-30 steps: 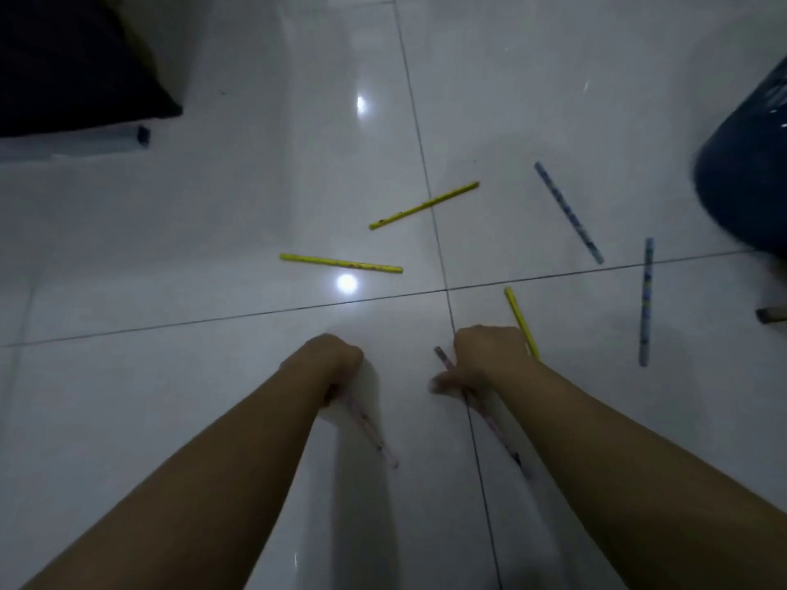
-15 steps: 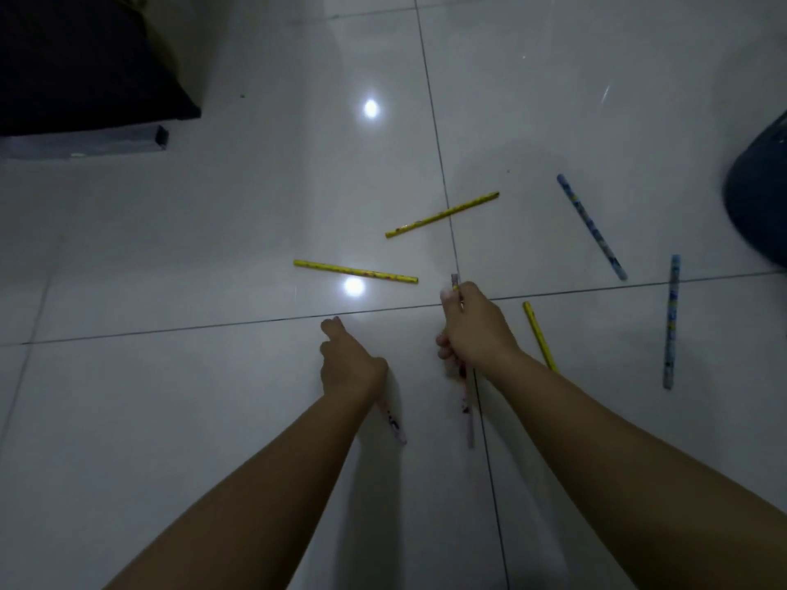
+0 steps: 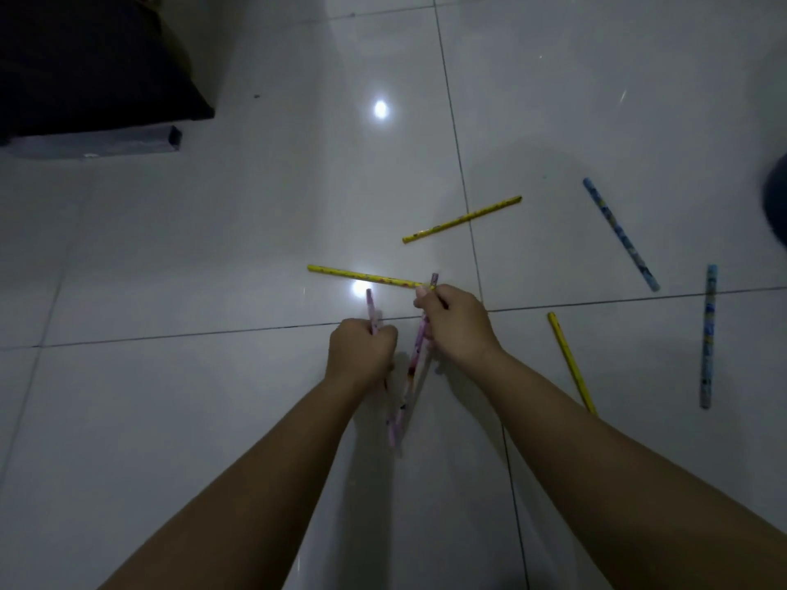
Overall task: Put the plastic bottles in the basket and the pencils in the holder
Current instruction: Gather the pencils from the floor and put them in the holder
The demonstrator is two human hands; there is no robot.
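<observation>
Floor: glossy white ceramic tiled floor (image 3: 170,419) with dark grout lines; it carries every loose pencil, and its lamp glare washes out fine detail.
Dark mass, upper left: black soft-looking bulk (image 3: 85,57) over a pale grey box edge (image 3: 93,142); too dim for me to identify.
Dark blue rounded object: cut off at the right border (image 3: 777,206); I cannot tell whether it is the basket.
My left hand (image 3: 362,351): fist closed round a slim pink patterned pencil (image 3: 371,308), tip poking forward, so the hand keeps its load while I gather more.
My right hand (image 3: 458,325): closed on a second pink patterned pencil (image 3: 415,364), fingertips pinching the near end of a long yellow pencil (image 3: 366,275) that looks to lie flat on the floor; I judge this a second pickup added to the bundle.
Remaining pencils, all flat on the floor, well apart: yellow angled pencil (image 3: 462,219); yellow pencil beside my right forearm (image 3: 568,359), lower end hidden by it; blue patterned diagonal pencil (image 3: 619,234); blue patterned upright-lying pencil (image 3: 708,334).
Not in view: plastic bottles, pencil holder.
</observation>
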